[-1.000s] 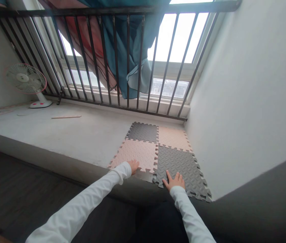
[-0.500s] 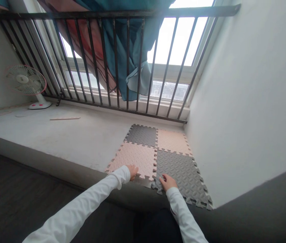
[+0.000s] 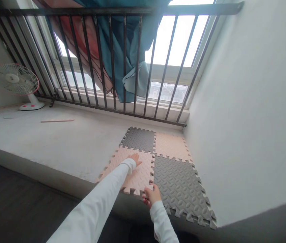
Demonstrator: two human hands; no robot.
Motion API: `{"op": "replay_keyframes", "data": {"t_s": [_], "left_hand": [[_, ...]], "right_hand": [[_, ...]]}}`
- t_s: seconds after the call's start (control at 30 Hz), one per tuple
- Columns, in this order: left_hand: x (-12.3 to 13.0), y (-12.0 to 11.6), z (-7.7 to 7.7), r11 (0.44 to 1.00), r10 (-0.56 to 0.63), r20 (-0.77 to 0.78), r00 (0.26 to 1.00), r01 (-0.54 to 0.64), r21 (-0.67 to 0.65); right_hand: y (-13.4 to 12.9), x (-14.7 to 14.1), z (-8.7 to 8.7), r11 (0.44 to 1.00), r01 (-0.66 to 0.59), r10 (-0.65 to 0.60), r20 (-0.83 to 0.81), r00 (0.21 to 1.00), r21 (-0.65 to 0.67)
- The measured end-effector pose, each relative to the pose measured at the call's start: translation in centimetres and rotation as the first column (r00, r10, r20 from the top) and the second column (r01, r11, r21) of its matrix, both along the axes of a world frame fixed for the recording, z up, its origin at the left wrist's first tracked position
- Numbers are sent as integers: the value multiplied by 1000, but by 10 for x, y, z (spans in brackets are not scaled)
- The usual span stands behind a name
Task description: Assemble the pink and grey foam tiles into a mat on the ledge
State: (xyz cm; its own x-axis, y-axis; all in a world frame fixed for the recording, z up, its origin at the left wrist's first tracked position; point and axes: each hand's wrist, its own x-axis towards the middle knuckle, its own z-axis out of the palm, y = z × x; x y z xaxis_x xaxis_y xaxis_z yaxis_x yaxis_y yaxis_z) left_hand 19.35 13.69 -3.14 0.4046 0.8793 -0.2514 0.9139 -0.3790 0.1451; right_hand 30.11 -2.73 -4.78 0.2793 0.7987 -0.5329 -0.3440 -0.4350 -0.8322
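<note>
A person's left hand (image 3: 134, 158) spreads open on the near pink tile (image 3: 142, 173), on a pale ledge (image 3: 82, 141); the right hand (image 3: 154, 195), apart from it, pinches the tile's corner. The far gray tile (image 3: 139, 139), far pink tile (image 3: 172, 145) and near gray tile (image 3: 183, 185) complete a laid square, its near seam seemingly still to be closed.

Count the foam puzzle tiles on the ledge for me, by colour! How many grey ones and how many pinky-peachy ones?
Grey: 2, the back-left tile and the front-right tile
Pinky-peachy: 2, the front-left tile and the back-right tile
Total: 4
</note>
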Motion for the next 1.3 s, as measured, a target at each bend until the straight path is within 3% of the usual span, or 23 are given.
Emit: {"op": "replay_keyframes", "data": {"t_s": [0.13, 0.3, 0.5, 0.97, 1.3], "left_hand": [[16, 32, -11, 995, 93, -27, 995, -94, -35], [30, 50, -20, 990, 130, -22, 991, -131, -52], [32, 56, -18, 992, 116, -20, 993, -116, -39], [31, 55, -24, 996, 93, -39, 995, -93, 15], [36, 58, -29, 992, 122, -36, 992, -122, 3]], "right_hand": [[-3, -3, -4, 999, 31, -30, -13, 999, 40], [-6, -3, -12, 998, 9, -8, -14, 1000, 67], [-8, -2, -15, 993, -14, 12, 18, 1000, 118], [-12, -9, 9, 985, -70, 64, 45, 997, 155], [-13, -8, 5, 977, -83, 76, 44, 996, 197]]}}
